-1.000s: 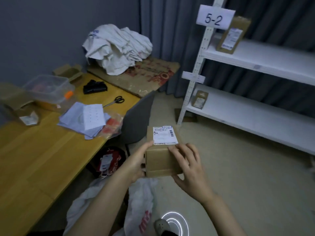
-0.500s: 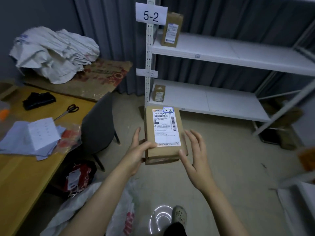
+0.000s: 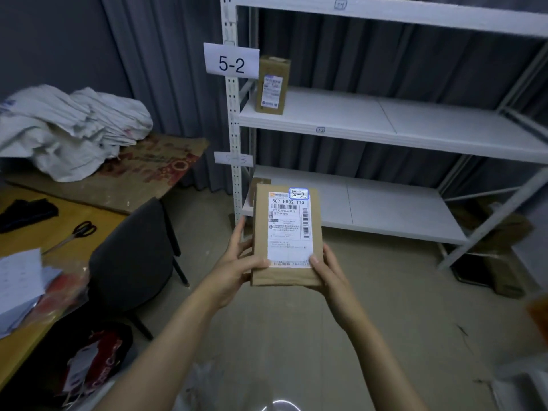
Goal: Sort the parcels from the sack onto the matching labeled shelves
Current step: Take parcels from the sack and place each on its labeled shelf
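Note:
I hold a brown cardboard parcel (image 3: 286,274) upright in front of me, its white shipping label facing me with "5-2" handwritten at the top right. My left hand (image 3: 237,262) grips its left edge, thumb on the front. My right hand (image 3: 329,271) grips its lower right corner. Straight ahead stands the white shelf unit (image 3: 385,134). A paper sign (image 3: 231,60) reading "5-2" hangs on its left post, beside the middle shelf. One brown parcel (image 3: 272,84) stands upright on that shelf's left end. Another small parcel (image 3: 261,185) on the lower shelf is mostly hidden behind mine.
A wooden table (image 3: 35,238) at left carries scissors (image 3: 80,231), papers (image 3: 20,280) and a black item. White sacks (image 3: 71,129) are piled on a board behind it. A dark chair (image 3: 133,250) stands by the table. Cardboard boxes (image 3: 501,250) sit right of the shelf.
I have turned right and come closer to the shelf unit. The parcel has risen and tilted upright, and my right hand has closed on its lower right corner.

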